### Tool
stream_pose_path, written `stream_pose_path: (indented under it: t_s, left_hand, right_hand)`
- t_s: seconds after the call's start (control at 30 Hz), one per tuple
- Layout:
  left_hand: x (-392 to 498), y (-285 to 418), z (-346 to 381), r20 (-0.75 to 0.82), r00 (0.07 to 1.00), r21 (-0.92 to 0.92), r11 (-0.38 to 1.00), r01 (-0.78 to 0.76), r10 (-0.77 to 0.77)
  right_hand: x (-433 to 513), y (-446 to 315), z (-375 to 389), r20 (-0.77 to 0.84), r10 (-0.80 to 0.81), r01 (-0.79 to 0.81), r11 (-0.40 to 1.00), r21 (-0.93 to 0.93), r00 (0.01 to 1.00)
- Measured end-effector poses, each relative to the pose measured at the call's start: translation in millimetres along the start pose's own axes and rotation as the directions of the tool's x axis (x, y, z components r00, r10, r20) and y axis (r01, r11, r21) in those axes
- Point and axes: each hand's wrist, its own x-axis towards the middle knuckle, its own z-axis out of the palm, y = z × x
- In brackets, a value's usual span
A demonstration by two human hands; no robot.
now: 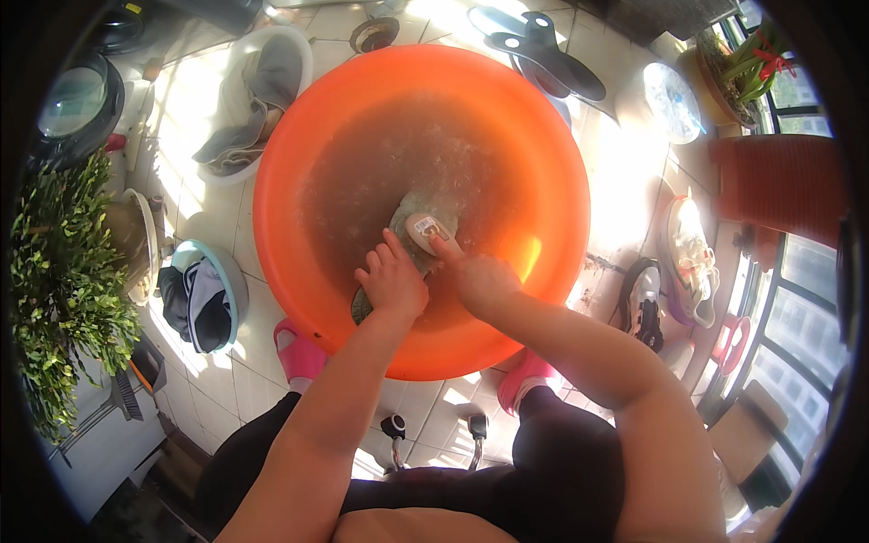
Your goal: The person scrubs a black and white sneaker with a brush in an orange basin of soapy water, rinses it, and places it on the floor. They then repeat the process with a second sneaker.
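Note:
A large orange plastic basin (421, 363) holds murky water in front of me. My right hand (478, 275) grips a pale scrubbing brush (422, 231) with a label on its back. The brush rests against a grey-green item, probably a shoe (407, 207), partly under the water. My left hand (392, 282) lies over this item's lower part, fingers spread along its left edge; a dark patterned end (361, 307) shows below the hand. The palm side of the left hand is hidden. The brush's bristles cannot be seen.
Around the basin stand a white tub (305, 58) with grey cloth, a small blue basin (239, 285) with dark shoes or cloth, black insoles (550, 61), a clear bucket (672, 102), a white sneaker (689, 261) and a dark-and-white sneaker (643, 298). A leafy plant (64, 292) is at left.

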Motion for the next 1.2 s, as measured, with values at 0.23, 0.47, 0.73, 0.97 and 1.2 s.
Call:
stream_pose_path:
  t_s: [0.23, 0.47, 0.73, 0.97, 1.2]
  left_hand:
    - [6, -1, -16, 0.071, 0.997, 0.014, 0.999, 0.035, -0.036]
    - [2, 7, -25, 0.16, 0.986, -0.059, 0.997, 0.05, -0.04]
    - [5, 1, -33, 0.199, 0.979, -0.113, 0.991, 0.07, -0.046]
    - [0, 5, -31, 0.174, 0.984, -0.102, 0.993, 0.068, -0.049]
    - [2, -5, -25, 0.142, 0.99, -0.117, 0.992, 0.043, -0.027]
  right_hand:
    - [7, 1, -7, -0.102, 0.15, -0.145, 0.988, 0.059, 0.983]
    - [7, 4, -2, -0.163, 0.137, -0.134, 0.991, 0.026, 0.977]
    - [-25, -9, 11, -0.004, -0.014, 0.013, 0.993, -0.117, 1.0]
    - [54, 17, -36, -0.06, 0.223, -0.213, 0.967, 0.137, 0.973]
    - [27, 11, -18, -0.009, 0.07, -0.07, 0.997, 0.038, 0.997]
